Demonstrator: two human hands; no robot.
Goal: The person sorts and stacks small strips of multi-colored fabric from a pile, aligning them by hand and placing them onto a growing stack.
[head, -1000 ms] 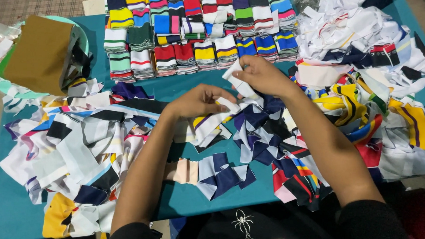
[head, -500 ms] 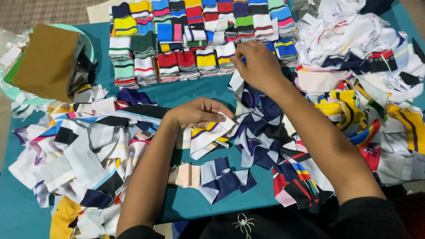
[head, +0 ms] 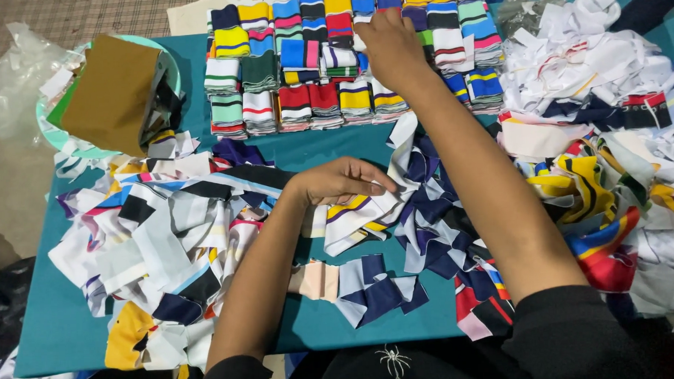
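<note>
My left hand rests palm down on a white strip with yellow and purple stripes, its fingers curled on the cloth. My right hand reaches far forward onto the rows of folded striped knit pieces and presses a white piece down among them. A heap of navy and white strips lies between my arms. What the right hand's fingers hold is hidden under the hand.
A teal cloth covers the table. Loose striped strips pile up at the left and the right. A brown folder on a green basin stands at the far left. Clear plastic lies on the floor.
My right hand has moved from the middle of the table forward to the folded stacks, carrying a white piece. My left hand stayed on the striped strip.
</note>
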